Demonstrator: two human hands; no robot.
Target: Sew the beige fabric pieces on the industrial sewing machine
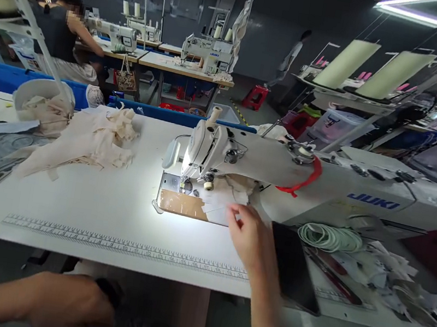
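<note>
My right hand (246,233) reaches to the bed of a white sewing machine (268,166) and pinches a small white fabric piece (223,200) lying just right of the needle (187,183). A brown taped patch (181,203) lies in front of the needle plate. My left hand (69,306) is low, below the table's front edge, curled on a dark object (110,293) that I cannot make out.
A heap of cream fabric pieces (85,139) lies at the left of the white table (111,213). A printed ruler (122,246) runs along the front edge. A black phone (295,267), coiled elastic (329,237) and scraps sit right. Other people work at machines behind.
</note>
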